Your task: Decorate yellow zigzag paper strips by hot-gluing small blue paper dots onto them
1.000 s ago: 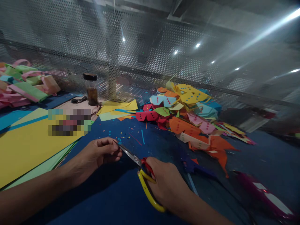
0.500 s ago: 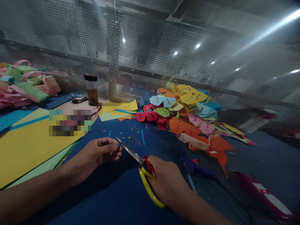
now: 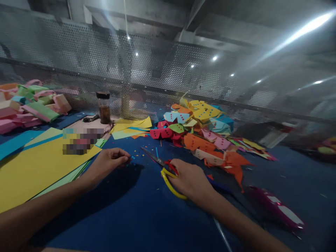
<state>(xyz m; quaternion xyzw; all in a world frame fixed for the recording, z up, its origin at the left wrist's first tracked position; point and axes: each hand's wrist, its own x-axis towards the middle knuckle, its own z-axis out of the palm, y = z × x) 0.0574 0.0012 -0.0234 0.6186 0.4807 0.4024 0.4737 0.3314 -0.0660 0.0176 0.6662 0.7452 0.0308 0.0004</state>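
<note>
My right hand [image 3: 190,178] is wrapped round the red and yellow handles of a pair of scissors [image 3: 159,161], whose blades point up and left over the blue table [image 3: 147,217]. To the left of the blade tips, my left hand [image 3: 114,160] has its thumb and fingertips pinched together; anything between them is too small to make out. Tiny coloured paper bits [image 3: 136,154] lie on the table just beyond both hands. A thin blue paper strip [image 3: 156,152] lies behind the scissors.
Yellow sheets [image 3: 47,161] lie at the left, with folded paper pieces [image 3: 39,106] behind. A lidded jar [image 3: 105,110] stands near the perforated screen [image 3: 157,73]. Dotted paper shapes [image 3: 204,112] are heaped at centre right. A magenta object [image 3: 278,206] lies at the right.
The scissors and my right hand have moved right, away from my left hand, which has shifted slightly left and up. The gap between blade tips and left fingers has widened. The view has tilted upward.
</note>
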